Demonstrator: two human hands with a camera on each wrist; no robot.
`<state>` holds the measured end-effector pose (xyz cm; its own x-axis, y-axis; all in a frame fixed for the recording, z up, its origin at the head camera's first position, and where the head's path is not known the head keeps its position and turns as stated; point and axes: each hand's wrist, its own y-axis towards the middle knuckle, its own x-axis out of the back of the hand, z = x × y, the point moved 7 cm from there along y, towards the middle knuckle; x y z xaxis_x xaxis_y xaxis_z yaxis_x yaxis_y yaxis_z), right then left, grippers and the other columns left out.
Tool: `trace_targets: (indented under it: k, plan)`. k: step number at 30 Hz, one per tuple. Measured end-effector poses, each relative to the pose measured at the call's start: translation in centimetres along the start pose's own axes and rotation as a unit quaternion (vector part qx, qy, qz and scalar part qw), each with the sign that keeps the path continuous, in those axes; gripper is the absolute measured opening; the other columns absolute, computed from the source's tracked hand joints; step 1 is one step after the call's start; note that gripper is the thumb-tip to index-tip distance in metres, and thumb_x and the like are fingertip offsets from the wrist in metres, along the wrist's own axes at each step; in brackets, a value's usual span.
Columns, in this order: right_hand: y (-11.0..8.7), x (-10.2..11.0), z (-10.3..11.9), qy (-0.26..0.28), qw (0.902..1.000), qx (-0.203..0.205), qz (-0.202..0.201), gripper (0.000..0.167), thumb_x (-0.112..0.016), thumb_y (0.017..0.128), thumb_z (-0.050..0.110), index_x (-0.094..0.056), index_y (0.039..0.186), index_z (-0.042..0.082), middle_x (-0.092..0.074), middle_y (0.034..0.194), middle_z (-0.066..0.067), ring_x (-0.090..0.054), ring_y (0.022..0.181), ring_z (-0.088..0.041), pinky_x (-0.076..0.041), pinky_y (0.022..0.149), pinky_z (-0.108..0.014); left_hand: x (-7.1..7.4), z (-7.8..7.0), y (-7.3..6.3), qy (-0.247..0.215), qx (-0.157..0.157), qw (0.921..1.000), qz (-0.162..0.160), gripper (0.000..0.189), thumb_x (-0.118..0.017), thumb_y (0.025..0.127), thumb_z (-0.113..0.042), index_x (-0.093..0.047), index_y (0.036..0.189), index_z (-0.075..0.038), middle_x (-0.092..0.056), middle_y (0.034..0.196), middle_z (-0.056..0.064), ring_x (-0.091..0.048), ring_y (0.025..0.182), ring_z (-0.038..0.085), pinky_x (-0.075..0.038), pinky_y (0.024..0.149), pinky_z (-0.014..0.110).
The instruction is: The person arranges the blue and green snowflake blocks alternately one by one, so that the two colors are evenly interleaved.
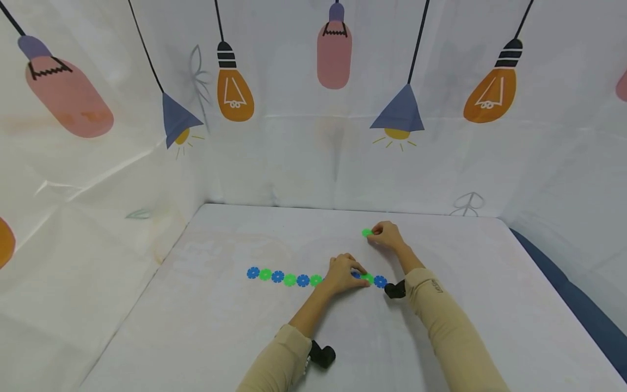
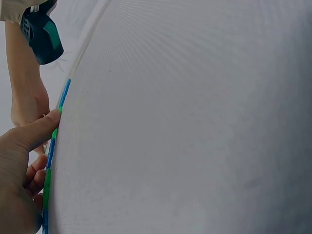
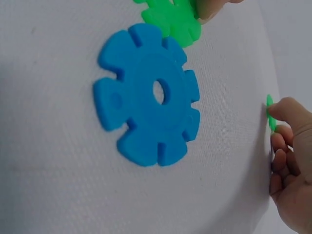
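Note:
A row of notched plastic building discs, alternating blue and green, lies on the white table; a blue disc forms its left end. My left hand reaches over the row and covers part of it. Its thumb and index finger hold a green disc near the right end. Beside that one is the last blue disc, flat with a round centre hole. Farther back, my right hand pinches a separate green disc by its edge; in the right wrist view this green disc shows edge-on under the thumb.
The white table reaches back to a white sheet wall printed with lamps. Another sheet hangs along the left side. Black wrist cameras sit on both forearms, the right one near the row's end. Blue fabric shows beyond the right edge.

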<state>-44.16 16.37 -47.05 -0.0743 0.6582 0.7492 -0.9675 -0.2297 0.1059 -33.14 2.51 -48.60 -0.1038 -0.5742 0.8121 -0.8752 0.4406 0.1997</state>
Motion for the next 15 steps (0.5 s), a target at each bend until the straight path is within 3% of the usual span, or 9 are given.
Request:
trace_targets:
  k: [15]
  plan:
    - [-0.82, 0.37, -0.67, 0.017, 0.9998, 0.002, -0.010, 0.031, -0.068, 0.082, 0.014, -0.063, 0.097, -0.013, -0.064, 0.088, -0.022, -0.059, 0.081, -0.030, -0.047, 0.073, -0.038, -0.10, 0.09, 0.00, -0.002, 0.001, 1.0000, -0.002, 0.027, -0.080, 0.072, -0.039, -0.077, 0.091, -0.020, -0.061, 0.091, -0.006, -0.051, 0.089, 0.007, -0.030, 0.077, 0.028]
